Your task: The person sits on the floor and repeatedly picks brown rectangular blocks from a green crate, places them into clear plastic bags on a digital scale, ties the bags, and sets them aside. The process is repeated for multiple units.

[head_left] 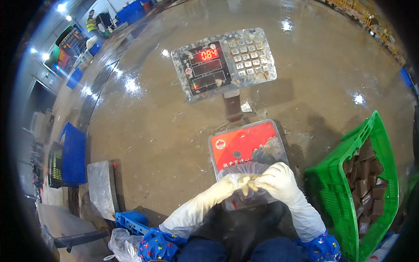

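Both of my hands wear long pale rubber gloves and meet over the near part of a scale platform [240, 146] with a red top. A thin clear plastic bag [249, 167] stretches between them. My left hand [230, 184] is closed on its left side, fingers pointing right. On the other side my right hand [277, 180] pinches the bag with bent fingers. What lies beneath the hands is largely covered. Beyond the platform, a post carries the scale's display panel [224, 64], with red lit digits and a keypad.
At my right stands a green crate [336, 172] containing several brown blocks [369, 185]. A grey metal plate [102, 190], a blue bin [73, 155] and a blue plastic crate [131, 222] are to my left. The brown floor [144, 144] looks wet. Far left, a person [91, 24] wears a yellow vest.
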Available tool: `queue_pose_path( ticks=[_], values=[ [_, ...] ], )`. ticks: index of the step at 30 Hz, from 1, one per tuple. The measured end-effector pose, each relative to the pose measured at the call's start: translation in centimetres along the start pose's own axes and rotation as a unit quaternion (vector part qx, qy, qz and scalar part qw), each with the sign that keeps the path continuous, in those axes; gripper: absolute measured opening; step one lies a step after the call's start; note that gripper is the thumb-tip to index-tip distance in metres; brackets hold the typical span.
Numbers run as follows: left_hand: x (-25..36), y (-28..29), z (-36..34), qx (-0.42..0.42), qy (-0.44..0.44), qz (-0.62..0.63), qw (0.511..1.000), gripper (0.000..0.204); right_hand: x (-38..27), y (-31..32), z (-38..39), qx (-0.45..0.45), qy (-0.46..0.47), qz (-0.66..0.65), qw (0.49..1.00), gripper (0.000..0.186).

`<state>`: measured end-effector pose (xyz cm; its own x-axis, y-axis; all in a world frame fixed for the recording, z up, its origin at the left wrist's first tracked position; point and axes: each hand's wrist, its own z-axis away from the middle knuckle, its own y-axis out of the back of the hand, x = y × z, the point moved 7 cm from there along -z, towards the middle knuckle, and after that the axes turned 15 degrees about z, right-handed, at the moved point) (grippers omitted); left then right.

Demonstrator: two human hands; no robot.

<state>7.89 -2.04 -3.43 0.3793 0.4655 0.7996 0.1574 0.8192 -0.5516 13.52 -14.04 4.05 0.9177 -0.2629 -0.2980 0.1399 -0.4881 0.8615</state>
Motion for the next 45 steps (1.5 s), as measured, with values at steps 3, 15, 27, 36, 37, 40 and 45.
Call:
queue_pose_path(
  ticks=[3,15,27,36,37,40,45],
  values=[
    [-0.3,-0.1,1.2,0.046,-0.056,-0.006,0.997,0.032,-2.2,0.0,0.9,-0.096,0.038,-0.071,0.992,0.017],
    [3.7,-1.6,2.1,0.008,-0.323,-0.506,0.8,0.015,0.8,-1.8,-3.0,-0.12,0.063,0.126,0.983,0.011],
    [4.8,1.2,11.8,0.252,-0.243,-0.159,0.923,0.037,3.1,-3.0,8.0,-0.061,-0.221,-0.072,0.971,0.024],
    [1.6,8.5,19.2,0.432,-0.041,-0.393,0.811,0.021,-3.4,6.7,16.5,-0.026,-0.326,-0.063,0.943,0.025],
    [0.5,8.3,22.0,0.45,0.106,-0.477,0.747,0.022,-4.0,5.7,17.9,-0.045,-0.361,-0.101,0.926,0.025],
    [-1.6,3.2,25.7,0.443,-0.09,-0.289,0.844,0.03,-6.6,6.5,22.0,0.012,-0.467,-0.218,0.857,0.025],
    [1.4,-4.7,48.7,0.699,-0.108,-0.413,0.573,0.023,-10.1,10.1,21.5,0.013,-0.447,-0.065,0.892,0.025]
  ],
)
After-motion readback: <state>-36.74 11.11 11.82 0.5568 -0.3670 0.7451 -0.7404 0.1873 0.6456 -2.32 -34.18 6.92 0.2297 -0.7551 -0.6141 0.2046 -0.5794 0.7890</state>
